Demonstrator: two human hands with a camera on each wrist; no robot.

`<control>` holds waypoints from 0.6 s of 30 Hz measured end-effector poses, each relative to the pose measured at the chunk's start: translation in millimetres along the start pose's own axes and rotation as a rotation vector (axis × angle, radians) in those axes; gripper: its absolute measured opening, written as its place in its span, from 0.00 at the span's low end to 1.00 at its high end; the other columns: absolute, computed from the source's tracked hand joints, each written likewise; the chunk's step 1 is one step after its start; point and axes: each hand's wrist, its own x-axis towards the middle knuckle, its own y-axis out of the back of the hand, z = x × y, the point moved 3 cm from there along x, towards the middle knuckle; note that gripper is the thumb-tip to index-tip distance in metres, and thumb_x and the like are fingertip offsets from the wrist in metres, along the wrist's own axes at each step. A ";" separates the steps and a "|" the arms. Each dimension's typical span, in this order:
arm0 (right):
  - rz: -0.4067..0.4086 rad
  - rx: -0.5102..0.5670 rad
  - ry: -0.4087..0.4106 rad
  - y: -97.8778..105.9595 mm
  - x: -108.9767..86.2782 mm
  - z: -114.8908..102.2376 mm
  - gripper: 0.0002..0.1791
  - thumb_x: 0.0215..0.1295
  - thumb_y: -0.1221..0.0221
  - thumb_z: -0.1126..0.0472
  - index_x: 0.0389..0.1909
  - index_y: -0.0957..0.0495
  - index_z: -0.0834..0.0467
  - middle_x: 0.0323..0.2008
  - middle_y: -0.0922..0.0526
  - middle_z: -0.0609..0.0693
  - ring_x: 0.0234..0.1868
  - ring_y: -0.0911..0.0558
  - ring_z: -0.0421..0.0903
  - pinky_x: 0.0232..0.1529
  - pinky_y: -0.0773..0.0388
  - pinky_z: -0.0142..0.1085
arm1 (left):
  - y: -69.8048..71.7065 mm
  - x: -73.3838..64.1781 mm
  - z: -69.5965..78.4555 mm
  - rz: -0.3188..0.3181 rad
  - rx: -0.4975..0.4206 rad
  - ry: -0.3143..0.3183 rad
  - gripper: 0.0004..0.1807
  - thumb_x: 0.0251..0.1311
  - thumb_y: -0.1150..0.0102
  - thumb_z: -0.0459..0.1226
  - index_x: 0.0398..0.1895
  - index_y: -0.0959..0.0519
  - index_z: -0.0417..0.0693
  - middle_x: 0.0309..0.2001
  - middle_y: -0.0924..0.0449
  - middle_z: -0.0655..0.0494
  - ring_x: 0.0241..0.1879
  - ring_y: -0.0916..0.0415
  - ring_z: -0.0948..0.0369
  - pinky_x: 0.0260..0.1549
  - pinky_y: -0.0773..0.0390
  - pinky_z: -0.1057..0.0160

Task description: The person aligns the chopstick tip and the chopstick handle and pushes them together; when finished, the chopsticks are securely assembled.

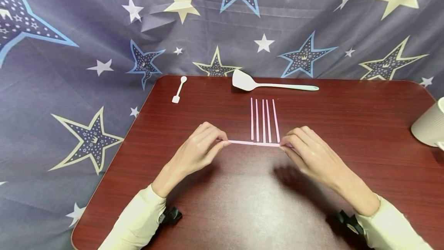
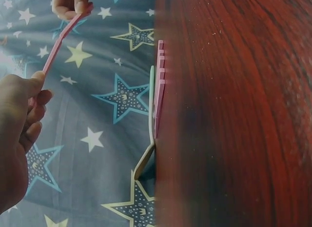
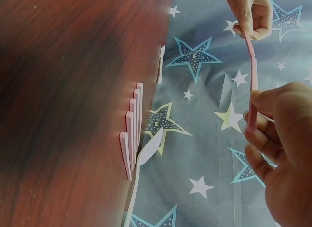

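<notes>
My left hand (image 1: 197, 146) pinches the left end of a thin pink stick (image 1: 243, 142) between thumb and fingers. The right hand (image 1: 312, 155) pinches its other end, with the fingers curled under. In the right wrist view the pink stick (image 3: 253, 73) has a small step and a slight bend partway along, as if two pieces meet there. It is held level above the table, between both hands. Just beyond it, several similar pink sticks (image 1: 263, 120) lie side by side on the table, pointing away from me.
Behind the sticks lies a white spatula (image 1: 244, 81) with a pale green handle end. A small white double-ended scoop (image 1: 179, 89) is at the back left of the brown table (image 1: 347, 119). A white ribbed mug (image 1: 430, 124) stands at the right edge. Star-patterned cloth (image 1: 104, 22) hangs behind.
</notes>
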 end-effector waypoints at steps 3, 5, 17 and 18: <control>0.000 -0.029 0.009 -0.4 0.7 -0.8 0.20 0.84 0.53 0.54 0.40 0.20 0.64 0.36 0.20 0.52 0.37 0.23 0.52 0.39 0.28 0.43 | 0.4 0.7 0.1 0.000 0.001 -0.001 0.05 0.71 0.36 0.37 0.38 0.20 0.46 0.35 0.19 0.58 0.39 0.26 0.58 0.42 0.25 0.60; -0.006 -0.048 0.015 -1.0 0.9 -1.5 0.20 0.84 0.54 0.54 0.39 0.21 0.64 0.36 0.20 0.52 0.36 0.23 0.52 0.38 0.27 0.44 | 0.7 1.3 0.5 0.000 0.003 -0.003 0.05 0.71 0.36 0.37 0.38 0.20 0.45 0.35 0.20 0.58 0.39 0.26 0.58 0.42 0.25 0.60; 0.034 -0.023 0.019 -3.6 0.9 -2.8 0.21 0.85 0.55 0.55 0.39 0.21 0.64 0.36 0.21 0.53 0.37 0.24 0.52 0.40 0.28 0.42 | 1.0 2.0 2.3 0.026 -0.032 0.002 0.05 0.71 0.36 0.36 0.38 0.20 0.45 0.35 0.19 0.58 0.40 0.25 0.58 0.41 0.23 0.62; 0.035 -0.010 0.013 -3.7 0.8 -2.5 0.21 0.85 0.55 0.54 0.39 0.20 0.64 0.37 0.21 0.53 0.37 0.24 0.52 0.41 0.28 0.41 | 1.1 1.8 2.1 0.032 -0.045 0.008 0.05 0.71 0.36 0.36 0.38 0.20 0.45 0.35 0.19 0.58 0.40 0.25 0.58 0.41 0.24 0.62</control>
